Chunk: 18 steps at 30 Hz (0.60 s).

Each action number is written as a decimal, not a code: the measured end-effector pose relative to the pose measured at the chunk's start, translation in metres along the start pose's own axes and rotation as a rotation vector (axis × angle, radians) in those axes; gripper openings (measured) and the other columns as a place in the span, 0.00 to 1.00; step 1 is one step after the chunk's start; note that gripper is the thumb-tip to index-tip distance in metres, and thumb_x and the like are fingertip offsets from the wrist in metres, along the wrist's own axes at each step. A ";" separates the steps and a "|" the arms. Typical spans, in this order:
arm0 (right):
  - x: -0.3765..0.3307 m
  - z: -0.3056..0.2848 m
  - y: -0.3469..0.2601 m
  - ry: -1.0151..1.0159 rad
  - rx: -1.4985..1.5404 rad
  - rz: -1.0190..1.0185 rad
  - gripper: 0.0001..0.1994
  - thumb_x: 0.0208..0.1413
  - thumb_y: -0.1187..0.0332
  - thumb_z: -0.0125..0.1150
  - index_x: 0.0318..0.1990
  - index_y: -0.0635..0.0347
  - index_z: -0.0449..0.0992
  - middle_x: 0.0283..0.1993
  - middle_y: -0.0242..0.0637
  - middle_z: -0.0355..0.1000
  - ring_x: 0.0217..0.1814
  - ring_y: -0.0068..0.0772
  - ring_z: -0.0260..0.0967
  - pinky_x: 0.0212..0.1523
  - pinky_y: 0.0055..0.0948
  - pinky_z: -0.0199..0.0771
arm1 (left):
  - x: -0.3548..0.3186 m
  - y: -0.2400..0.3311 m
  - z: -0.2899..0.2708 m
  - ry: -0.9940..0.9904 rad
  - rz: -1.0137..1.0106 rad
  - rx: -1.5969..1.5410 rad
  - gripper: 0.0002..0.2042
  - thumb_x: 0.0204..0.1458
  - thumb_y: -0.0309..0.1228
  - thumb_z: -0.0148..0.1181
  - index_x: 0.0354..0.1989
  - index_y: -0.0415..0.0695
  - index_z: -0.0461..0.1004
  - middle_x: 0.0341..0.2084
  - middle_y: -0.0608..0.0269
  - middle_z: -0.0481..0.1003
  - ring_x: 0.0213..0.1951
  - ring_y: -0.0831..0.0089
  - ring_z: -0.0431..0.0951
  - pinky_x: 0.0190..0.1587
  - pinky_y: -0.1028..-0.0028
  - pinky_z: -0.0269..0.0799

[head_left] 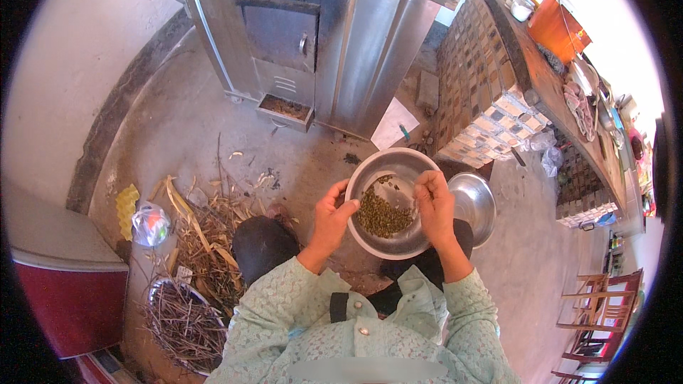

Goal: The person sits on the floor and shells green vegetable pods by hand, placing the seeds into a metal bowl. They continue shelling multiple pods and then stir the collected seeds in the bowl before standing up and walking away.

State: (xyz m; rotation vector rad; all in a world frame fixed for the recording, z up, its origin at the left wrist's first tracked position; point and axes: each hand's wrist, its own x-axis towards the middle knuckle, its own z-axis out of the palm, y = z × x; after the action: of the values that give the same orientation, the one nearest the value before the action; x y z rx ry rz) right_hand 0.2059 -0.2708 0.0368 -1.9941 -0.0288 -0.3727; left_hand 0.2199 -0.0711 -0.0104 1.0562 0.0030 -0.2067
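Note:
A round stainless steel bowl [364, 238] rests over my lap, tilted slightly. Small greenish-brown beans or seeds [384, 215] lie heaped on its bottom, mostly to the left. My left hand [333, 217] grips the bowl's left rim, thumb over the edge. Above the right side of the bowl, my right hand [434, 203] has its fingertips pinched together. Whatever is between them is too small to make out. A second metal basin [485, 206] sits just right of the bowl, partly hidden by my right hand and knee.
Ahead stands a metal stove [341, 50] with its ash drawer [286, 112] pulled out. Dry stalks [206, 242] and a tub of twigs [185, 323] lie at my left. A tiled brick counter [484, 78] runs along the right; wooden chairs [601, 313] stand farther back.

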 end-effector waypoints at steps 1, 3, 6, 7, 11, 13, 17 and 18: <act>0.001 0.000 0.002 0.036 0.049 0.000 0.02 0.57 0.76 0.49 0.37 0.61 0.63 0.23 0.27 0.63 0.25 0.19 0.60 0.27 0.19 0.62 | -0.001 -0.001 0.001 0.001 -0.015 -0.008 0.18 0.48 0.21 0.53 0.50 0.36 0.68 0.38 0.64 0.73 0.39 0.79 0.72 0.44 0.78 0.68; 0.005 -0.002 0.003 0.051 0.227 0.052 0.02 0.58 0.74 0.49 0.36 0.60 0.63 0.22 0.24 0.60 0.23 0.17 0.57 0.25 0.18 0.58 | 0.002 -0.001 0.001 0.001 -0.015 0.012 0.18 0.48 0.21 0.53 0.50 0.35 0.67 0.38 0.63 0.73 0.39 0.79 0.72 0.44 0.77 0.68; 0.010 0.001 -0.007 -0.023 0.674 0.217 0.03 0.59 0.72 0.48 0.37 0.57 0.61 0.21 0.23 0.53 0.21 0.14 0.48 0.21 0.18 0.49 | 0.003 -0.004 -0.001 0.005 -0.035 0.057 0.19 0.47 0.21 0.53 0.50 0.36 0.68 0.40 0.62 0.73 0.39 0.75 0.73 0.44 0.75 0.69; 0.010 0.004 -0.010 -0.030 0.734 0.223 0.03 0.58 0.72 0.48 0.36 0.57 0.61 0.21 0.24 0.54 0.21 0.15 0.49 0.22 0.18 0.50 | 0.004 -0.006 -0.001 -0.003 -0.037 0.029 0.19 0.47 0.21 0.53 0.50 0.36 0.68 0.40 0.62 0.73 0.39 0.76 0.73 0.44 0.75 0.69; 0.016 0.021 -0.029 -0.084 0.988 0.226 0.03 0.58 0.73 0.48 0.36 0.55 0.61 0.20 0.27 0.56 0.20 0.18 0.50 0.22 0.19 0.51 | 0.004 -0.005 0.001 -0.014 -0.044 -0.020 0.19 0.47 0.21 0.54 0.50 0.36 0.68 0.41 0.63 0.73 0.40 0.76 0.73 0.45 0.76 0.69; 0.017 0.027 -0.034 -0.113 1.115 0.241 0.04 0.57 0.73 0.48 0.36 0.55 0.61 0.22 0.29 0.58 0.20 0.18 0.50 0.22 0.19 0.51 | 0.003 -0.007 0.000 -0.029 -0.047 -0.022 0.19 0.47 0.21 0.54 0.50 0.36 0.68 0.41 0.63 0.73 0.41 0.76 0.73 0.46 0.75 0.68; 0.017 0.056 -0.046 -0.197 1.188 0.262 0.08 0.56 0.72 0.50 0.44 0.56 0.64 0.31 0.37 0.65 0.24 0.25 0.63 0.27 0.23 0.63 | 0.007 -0.015 0.000 -0.049 -0.010 -0.050 0.20 0.47 0.20 0.55 0.51 0.37 0.67 0.43 0.62 0.73 0.43 0.73 0.73 0.48 0.73 0.67; 0.013 0.071 -0.057 -0.409 0.970 0.135 0.14 0.56 0.70 0.51 0.49 0.56 0.62 0.41 0.42 0.66 0.33 0.30 0.66 0.33 0.27 0.66 | 0.007 -0.016 0.003 -0.049 0.001 -0.061 0.20 0.47 0.20 0.55 0.51 0.37 0.67 0.43 0.62 0.73 0.44 0.72 0.73 0.49 0.72 0.67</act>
State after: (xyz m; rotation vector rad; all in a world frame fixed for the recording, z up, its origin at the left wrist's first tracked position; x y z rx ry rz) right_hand 0.2254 -0.1841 0.0626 -1.0674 -0.2777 0.1432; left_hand 0.2235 -0.0825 -0.0239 0.9906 -0.0347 -0.2301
